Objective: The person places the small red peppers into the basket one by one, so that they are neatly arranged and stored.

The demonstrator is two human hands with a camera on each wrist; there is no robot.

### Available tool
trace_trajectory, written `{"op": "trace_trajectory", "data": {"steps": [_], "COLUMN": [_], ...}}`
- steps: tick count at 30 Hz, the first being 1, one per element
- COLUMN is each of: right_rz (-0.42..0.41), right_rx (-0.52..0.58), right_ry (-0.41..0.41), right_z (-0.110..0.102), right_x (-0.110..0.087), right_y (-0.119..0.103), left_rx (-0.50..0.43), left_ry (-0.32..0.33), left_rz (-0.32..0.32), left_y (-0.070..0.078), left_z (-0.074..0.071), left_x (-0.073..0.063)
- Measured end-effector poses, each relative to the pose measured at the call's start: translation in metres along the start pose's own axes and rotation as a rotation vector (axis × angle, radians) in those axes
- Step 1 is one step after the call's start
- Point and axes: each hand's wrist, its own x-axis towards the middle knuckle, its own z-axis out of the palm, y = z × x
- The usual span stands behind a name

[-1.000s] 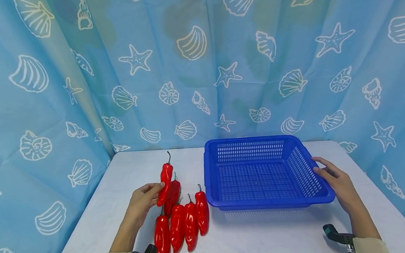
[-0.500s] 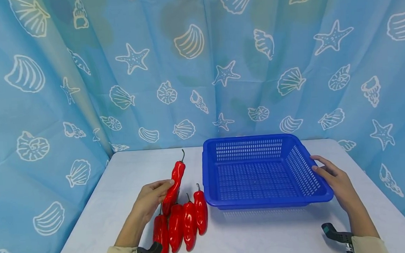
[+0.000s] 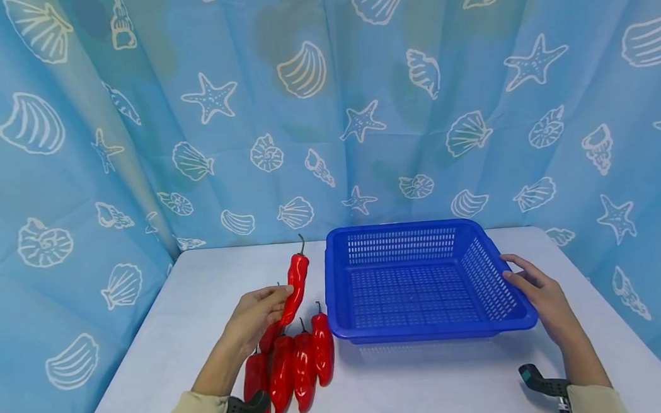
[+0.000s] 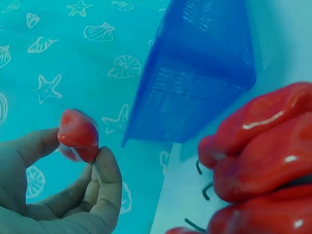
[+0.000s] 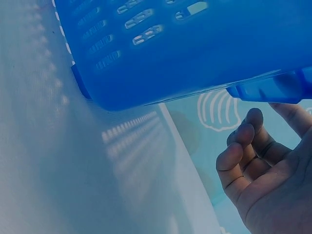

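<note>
My left hand [image 3: 260, 312] pinches a red chili pepper [image 3: 297, 278] between thumb and fingers, its green stem pointing up. In the left wrist view the pepper [image 4: 78, 134] is seen nearly end-on. Below and beside that hand several more red peppers [image 3: 304, 372] lie in a loose row on the table, one partly hidden behind the held pepper and fingers. A blue plastic basket [image 3: 415, 335] with slotted walls stands right of the peppers, nothing inside it. At its right rim my right hand [image 3: 540, 295] grips the edge with thumb and index finger; the other fingers curl loosely beneath.
The white table [image 3: 421, 390] carries everything. A blue curtain [image 3: 326, 137] with shell and starfish prints hangs behind it and at both sides. Both wrists wear black camera straps [image 3: 246, 407].
My left hand has carried the pepper rightward, away from the pile and closer to the basket's left side. My right hand has stayed at the basket rim, and the view has shifted slightly.
</note>
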Motion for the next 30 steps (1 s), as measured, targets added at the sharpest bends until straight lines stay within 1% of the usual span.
{"op": "trace_trajectory", "data": {"steps": [3, 9, 12, 18, 22, 26, 30], "right_rz": [0.006, 0.018, 0.033, 0.047, 0.045, 0.042, 0.039], "right_rx": [0.009, 0.060, 0.076, 0.056, 0.058, 0.054, 0.058], "right_ry": [0.003, 0.025, 0.032, 0.041, 0.042, 0.038, 0.035], "right_z": [0.002, 0.006, 0.007, 0.010, 0.010, 0.007, 0.006], "right_x": [0.000, 0.000, 0.000, -0.002, -0.001, 0.001, 0.001], "right_y": [0.001, 0.003, 0.003, 0.002, 0.001, 0.001, 0.002], "left_rx": [0.002, -0.034, -0.034, -0.008, 0.018, 0.045, 0.037], "left_ry": [0.003, -0.031, -0.040, -0.053, -0.071, -0.073, -0.096], "left_rz": [-0.004, 0.003, 0.006, -0.003, 0.018, 0.027, 0.034], "left_y": [0.004, 0.008, 0.010, 0.016, 0.021, 0.025, 0.029], "left_z": [0.005, 0.014, 0.018, 0.024, 0.029, 0.035, 0.041], "left_x": [0.001, 0.004, 0.004, 0.006, 0.007, 0.011, 0.013]}}
